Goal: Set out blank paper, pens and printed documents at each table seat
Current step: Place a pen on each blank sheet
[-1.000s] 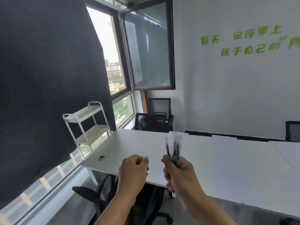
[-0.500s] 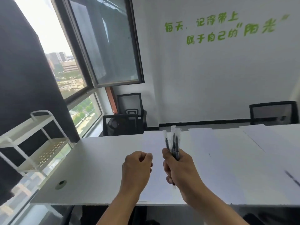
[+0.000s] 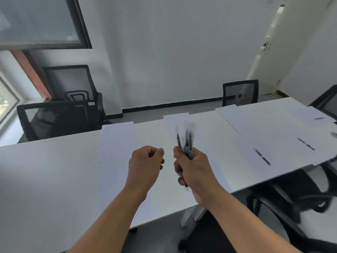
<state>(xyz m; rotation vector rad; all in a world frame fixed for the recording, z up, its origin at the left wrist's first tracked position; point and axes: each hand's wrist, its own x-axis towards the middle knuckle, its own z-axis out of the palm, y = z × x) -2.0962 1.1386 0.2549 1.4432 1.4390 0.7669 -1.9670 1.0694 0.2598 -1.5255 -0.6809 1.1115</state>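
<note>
Your right hand [image 3: 191, 167] was clenched round a bundle of pens [image 3: 186, 141], tips up, held above the counter [image 3: 45, 179]. Your left hand [image 3: 145, 161] was curled into a loose fist just beside it, holding nothing visible. Below and ahead, blank sheets [image 3: 117, 141] lay at the near seats with no pens on them; to the right, sheets [image 3: 273, 143] had pens [image 3: 262, 157] laid on them. Step in hand looked like pen distribution, partway done. Next move likely calls for your left hand to pinch one pen from the bundle and lay it on a bare sheet. Frame blurred; pen count unclear.
</note>
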